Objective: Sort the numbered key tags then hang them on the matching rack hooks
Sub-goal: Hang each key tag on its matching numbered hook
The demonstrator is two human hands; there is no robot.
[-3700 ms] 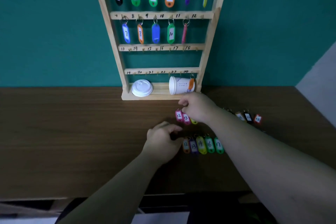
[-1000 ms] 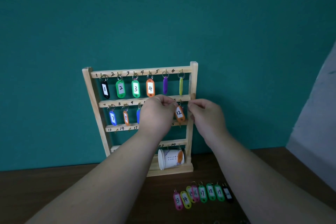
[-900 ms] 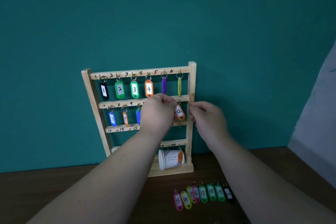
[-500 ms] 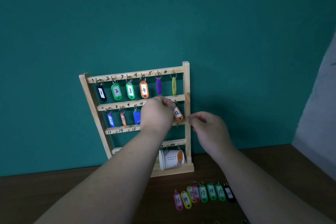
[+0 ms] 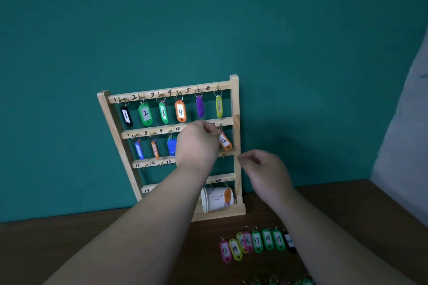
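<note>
A wooden key rack (image 5: 235, 104) stands against the teal wall, with tags 1 to 6 on its top row and several tags on the second row. My left hand (image 5: 196, 143) is raised to the second rail and pinches the ring of the orange tag 12 (image 5: 225, 141) at the rightmost hook; it hides the tags behind it. My right hand (image 5: 261, 169) hovers just right of the rack post, fingers loosely curled and holding nothing. A row of tags 13 to 20 (image 5: 254, 242) lies on the brown table.
A white paper cup (image 5: 216, 199) lies on its side on the rack's base shelf. More tags (image 5: 289, 282) show at the bottom edge. A grey wall (image 5: 405, 146) rises on the right. The brown table (image 5: 69, 243) spreads to the left.
My right hand has let go near tag 12 and dropped down and to the right, away from the rack. My left hand stays at the tag's ring. Earlier both hands were at the tags on the table.
</note>
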